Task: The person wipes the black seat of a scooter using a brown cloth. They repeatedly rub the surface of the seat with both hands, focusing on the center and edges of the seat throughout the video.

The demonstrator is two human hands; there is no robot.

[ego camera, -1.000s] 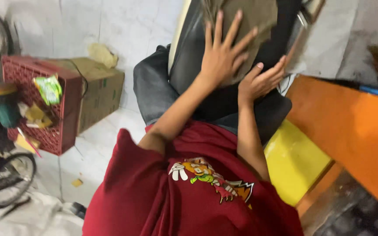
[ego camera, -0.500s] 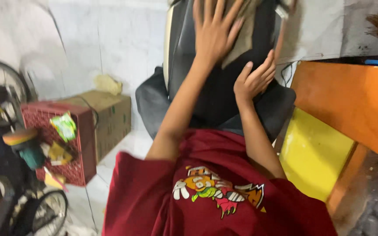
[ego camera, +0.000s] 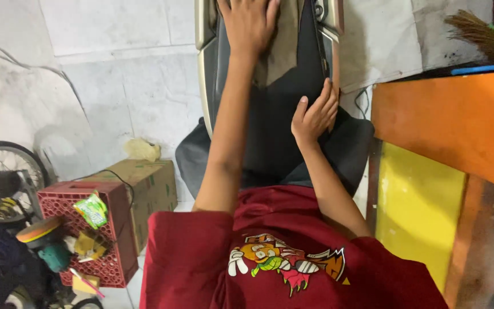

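While the left hand (ego camera: pixel 250 26) presses flat, fingers spread, on a brown cloth (ego camera: pixel 281 54) atop the black seat (ego camera: pixel 275 123), the right hand (ego camera: pixel 315 114) rests open beside it, steadying the seat.

head cam — worn on the person's head | faces steeply down over the red shirt (ego camera: pixel 201 269) and both arms | close range — black motorcycle seat (ego camera: pixel 275 131) just ahead, floor (ego camera: pixel 115 103) around | single view, nothing shared

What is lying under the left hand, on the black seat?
Under the left hand lies a brownish cloth, spread on the black seat. The palm covers part of the cloth, so anything beneath it stays hidden.
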